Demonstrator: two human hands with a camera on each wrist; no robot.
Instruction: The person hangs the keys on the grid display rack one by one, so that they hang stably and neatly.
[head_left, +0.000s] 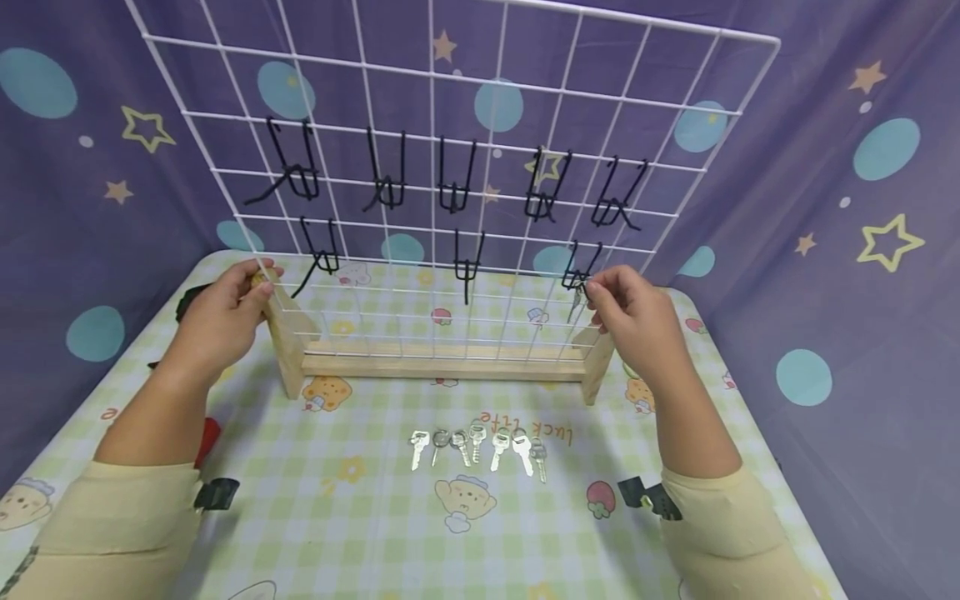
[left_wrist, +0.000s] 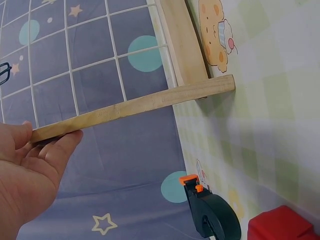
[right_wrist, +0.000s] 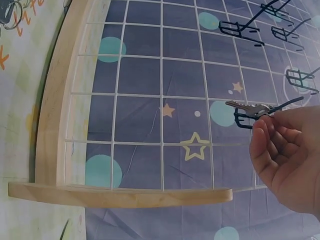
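Observation:
A white wire grid rack [head_left: 432, 75] stands upright on the table in a wooden base [head_left: 442, 367]. My left hand [head_left: 225, 315] grips the upper end of the wooden side piece [left_wrist: 125, 106] at the rack's left, thumb on one side and fingers on the other. At the right, my right hand [head_left: 641, 321] pinches a silver key [right_wrist: 247, 107] beside the lower right black hook [right_wrist: 243, 120]. Whether the key's ring is around the hook's prong cannot be told. Several other silver keys [head_left: 500, 450] lie in a row on the table in front of the rack.
More black hooks [head_left: 453, 196] hang on the grid in two rows, prongs toward me. In the left wrist view a dark green tape dispenser [left_wrist: 217, 215] and a red object [left_wrist: 280, 225] sit left of the rack. A patterned cloth [head_left: 300, 517] covers the table; purple curtains [head_left: 862, 292] surround it.

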